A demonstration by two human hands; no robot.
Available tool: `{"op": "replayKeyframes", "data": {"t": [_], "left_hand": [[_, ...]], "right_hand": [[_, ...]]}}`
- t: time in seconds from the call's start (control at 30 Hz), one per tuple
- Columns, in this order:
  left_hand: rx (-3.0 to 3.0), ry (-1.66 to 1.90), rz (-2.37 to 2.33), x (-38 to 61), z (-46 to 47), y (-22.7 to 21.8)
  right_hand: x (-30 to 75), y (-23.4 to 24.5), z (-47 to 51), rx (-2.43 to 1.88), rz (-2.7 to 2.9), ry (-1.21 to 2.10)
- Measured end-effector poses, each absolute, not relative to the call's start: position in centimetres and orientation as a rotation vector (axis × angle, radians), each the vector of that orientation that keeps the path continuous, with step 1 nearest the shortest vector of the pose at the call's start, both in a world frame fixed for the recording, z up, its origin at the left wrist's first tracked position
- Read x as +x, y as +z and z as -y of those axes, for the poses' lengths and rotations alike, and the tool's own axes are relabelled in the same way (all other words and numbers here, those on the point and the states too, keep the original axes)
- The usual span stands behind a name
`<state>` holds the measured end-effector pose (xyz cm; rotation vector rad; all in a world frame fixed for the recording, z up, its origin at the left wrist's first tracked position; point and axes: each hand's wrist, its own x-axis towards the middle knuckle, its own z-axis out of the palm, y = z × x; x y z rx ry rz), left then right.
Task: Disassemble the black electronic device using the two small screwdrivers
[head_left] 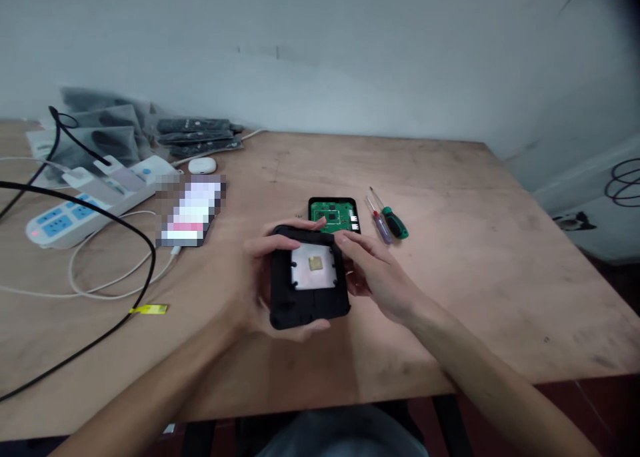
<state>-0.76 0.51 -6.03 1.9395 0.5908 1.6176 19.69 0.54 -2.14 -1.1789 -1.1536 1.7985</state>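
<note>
I hold a black plastic device cover above the wooden table, its inner side up. A silvery metal plate with a small yellowish pad in the middle is set in it. My left hand wraps round the cover's left side and bottom. My right hand grips its right edge with fingers curled. Just behind on the table lies the other black shell half holding a green circuit board.
Two screwdrivers, one green-handled and one red and clear, lie right of the board. At the left are a white power strip, black and white cables, a phone, a white earbud case and bagged black items.
</note>
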Motion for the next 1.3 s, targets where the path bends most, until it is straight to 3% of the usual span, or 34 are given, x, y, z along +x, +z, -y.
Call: {"op": "replayKeyframes", "data": {"t": [0.43,0.7,0.97,1.07,1.3], "left_hand": [[2.216,1.26,-0.792,-2.1,0.1,-5.4],[2.329,1.055,-0.883,-1.7,0.4,-5.5],[2.348,1.083,-0.82,-1.1,0.7,-5.5],[2.369,1.113,-0.836,-0.9,0.8,-5.7],[2.378,0.985,-0.859,-1.0,0.7,-6.0]], "right_hand": [[22.3,-3.0,1.6,-1.363,1.449,1.314],[22.9,-4.2,1.5,-1.307,1.592,1.226],[23.3,-4.1,1.5,-1.211,1.715,1.238],[23.9,-3.6,1.3,-1.356,1.887,1.003],[26.5,-3.3,-1.4,-1.749,2.049,-0.004]]}}
